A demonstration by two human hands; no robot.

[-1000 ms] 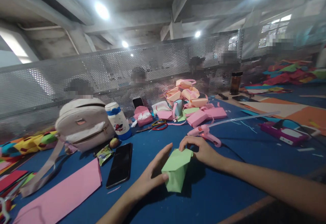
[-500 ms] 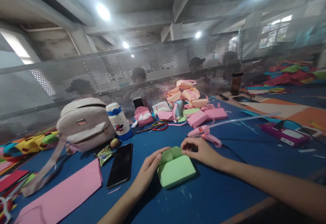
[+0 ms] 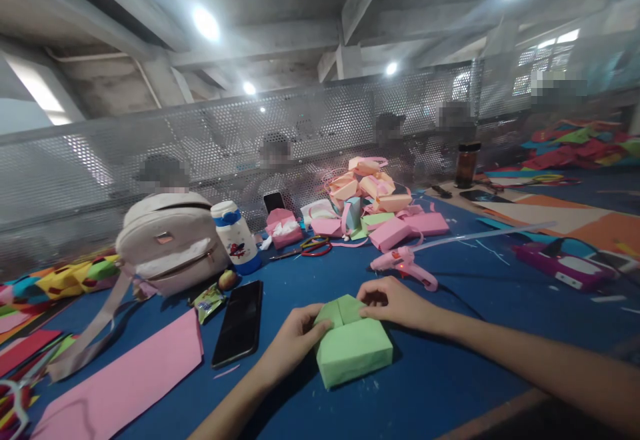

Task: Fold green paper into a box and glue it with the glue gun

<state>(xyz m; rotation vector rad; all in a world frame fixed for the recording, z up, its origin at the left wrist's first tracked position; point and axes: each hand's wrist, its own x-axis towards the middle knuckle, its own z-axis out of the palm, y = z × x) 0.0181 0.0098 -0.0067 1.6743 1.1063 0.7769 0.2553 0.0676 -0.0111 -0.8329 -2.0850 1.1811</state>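
A folded light-green paper piece (image 3: 353, 348) lies flat on the blue table (image 3: 450, 373) in front of me. My left hand (image 3: 293, 340) presses its left upper corner with curled fingers. My right hand (image 3: 393, 301) pinches the folded flap at its top right. A pink glue gun (image 3: 406, 265) lies just beyond my right hand, with a long glue stick pointing right.
A black phone (image 3: 239, 323) and a pink paper sheet (image 3: 125, 377) lie to the left. Behind stand a beige bag (image 3: 167, 243), a white bottle (image 3: 235, 237), scissors (image 3: 313, 247) and a heap of pink paper boxes (image 3: 375, 203). People sit beyond a perforated metal screen.
The green paper, held up on edge a second ago, now lies flat on the table. Both hands have come down onto its top flaps.
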